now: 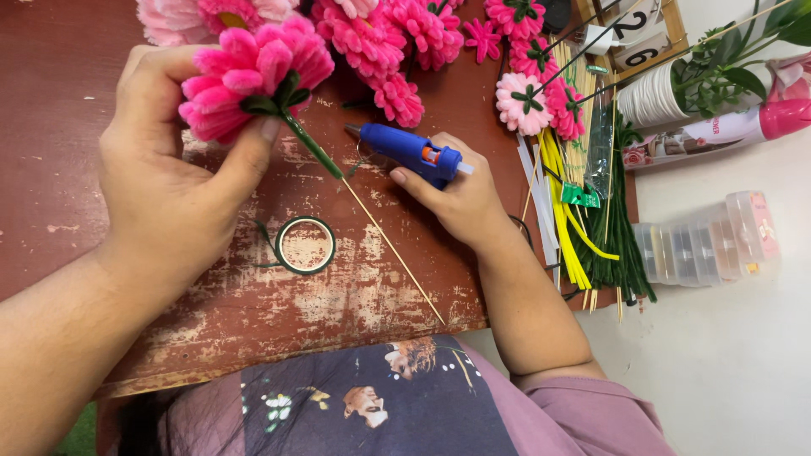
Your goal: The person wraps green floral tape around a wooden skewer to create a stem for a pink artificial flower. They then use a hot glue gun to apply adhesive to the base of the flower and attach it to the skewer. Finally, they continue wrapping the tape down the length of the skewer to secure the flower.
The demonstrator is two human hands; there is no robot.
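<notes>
Pinching a pink pipe-cleaner flower [250,74] in closed left hand [173,181] fingers, the right hand [456,196] grips a blue glue gun [411,153] just right of it.

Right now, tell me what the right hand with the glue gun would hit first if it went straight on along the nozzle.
Probably the green-wrapped stem of the pink flower; the right hand aims the blue glue gun up-left at it, though depth is unclear.

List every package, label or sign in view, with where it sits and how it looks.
Number cards: top right, white tiles with dark digits in a wooden frame.
Pink bottle: right, lying on its side, white label, pink cap.
Clear plastic box: right edge, long, with compartments and a pink end label.
Green tag: small, beside the yellow sticks.
</notes>
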